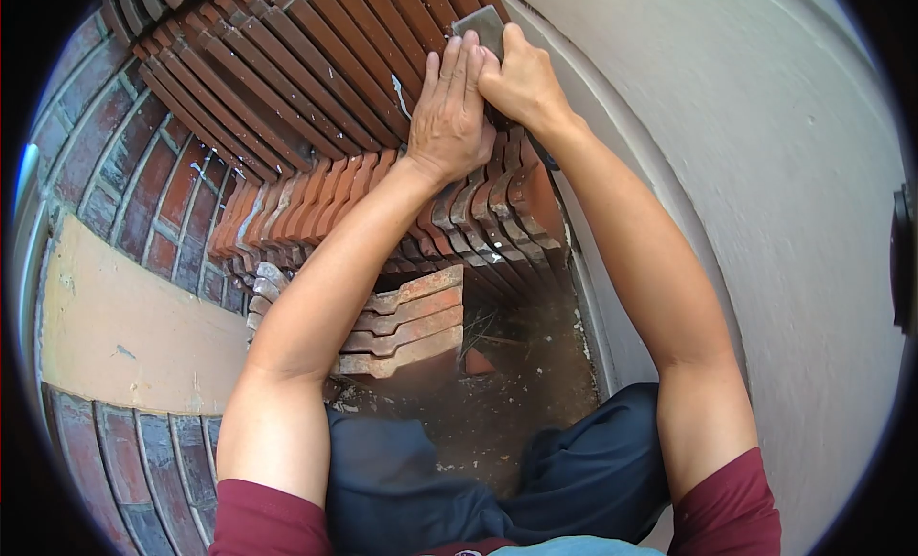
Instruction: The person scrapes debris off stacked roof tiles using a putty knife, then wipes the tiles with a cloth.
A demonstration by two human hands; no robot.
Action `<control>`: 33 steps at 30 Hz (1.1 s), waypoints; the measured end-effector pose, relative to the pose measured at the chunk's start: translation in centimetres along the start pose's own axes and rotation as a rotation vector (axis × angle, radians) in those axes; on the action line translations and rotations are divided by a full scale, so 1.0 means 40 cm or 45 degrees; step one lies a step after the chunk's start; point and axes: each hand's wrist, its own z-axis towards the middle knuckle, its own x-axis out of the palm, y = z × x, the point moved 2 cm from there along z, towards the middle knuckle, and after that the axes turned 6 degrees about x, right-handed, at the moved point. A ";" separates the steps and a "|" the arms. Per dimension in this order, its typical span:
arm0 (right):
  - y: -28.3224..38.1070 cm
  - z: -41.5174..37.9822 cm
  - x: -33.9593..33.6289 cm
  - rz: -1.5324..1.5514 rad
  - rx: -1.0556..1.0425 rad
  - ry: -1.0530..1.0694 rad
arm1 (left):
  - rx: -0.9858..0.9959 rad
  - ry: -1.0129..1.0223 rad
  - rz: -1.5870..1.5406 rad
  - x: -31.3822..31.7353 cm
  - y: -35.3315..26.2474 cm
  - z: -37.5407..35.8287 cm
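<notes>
Both hands are reaching up together onto a grey tile (pixel 481 25) at the top of leaning rows of red roof tiles (pixel 316 78), beside a pale plastered wall (pixel 765 174). Left hand (pixel 449 111) is lying flat, fingers extended, on the tile; right hand (pixel 521 78) is curling closed around its edge. Lower down, a short stack of tiles (pixel 406 327) is sitting on dusty ground, brick paving (pixel 143 174) alongside.

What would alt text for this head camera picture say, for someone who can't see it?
Both hands, left hand and right hand, press on a grey flat piece atop rows of stacked clay roof tiles. A brick wall stands left, a plastered white wall right.
</notes>
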 end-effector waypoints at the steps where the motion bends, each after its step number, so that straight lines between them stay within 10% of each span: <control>1: -0.005 0.000 0.001 -0.039 -0.004 0.009 | -0.002 0.047 0.002 0.001 -0.004 -0.002; 33: 0.044 0.044 0.012 0.168 0.107 0.034 | -0.064 -0.038 0.061 -0.026 0.021 0.033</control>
